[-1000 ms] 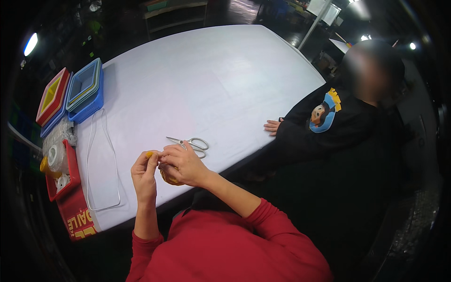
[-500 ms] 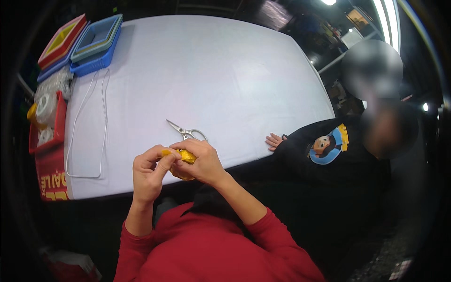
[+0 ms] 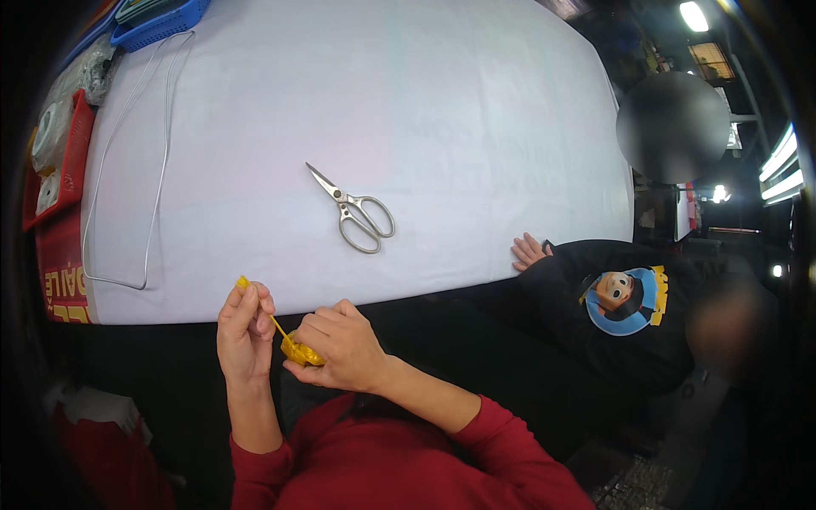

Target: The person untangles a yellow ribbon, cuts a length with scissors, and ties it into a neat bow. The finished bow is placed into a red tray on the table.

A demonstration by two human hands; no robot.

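A shiny yellow bundle of what looks like plastic twine (image 3: pixel 299 351) sits in my right hand (image 3: pixel 347 347), its fingers wrapped round it. From it a thin yellow strand (image 3: pixel 279 326) runs taut up to my left hand (image 3: pixel 245 330). That hand is closed, pinching the strand, and a short yellow tip pokes out above its thumb and fingertips. Both hands are just in front of the white table's near edge. Beyond them on the tabletop lie metal scissors (image 3: pixel 343 201), blades pointing far left, touched by neither hand.
A bent white wire loop (image 3: pixel 160 161) lies on the white table (image 3: pixel 459 170). Along its left side are a red basket (image 3: pixel 78 153) with wrapped rolls and a blue basket (image 3: pixel 163 31). At the right, another person's hand (image 3: pixel 529 252) rests on the near edge.
My hands have come apart, the left going left, drawing out a yellow strand between them. Both have moved nearer my body, off the table. The view has shifted, showing the scissors whole.
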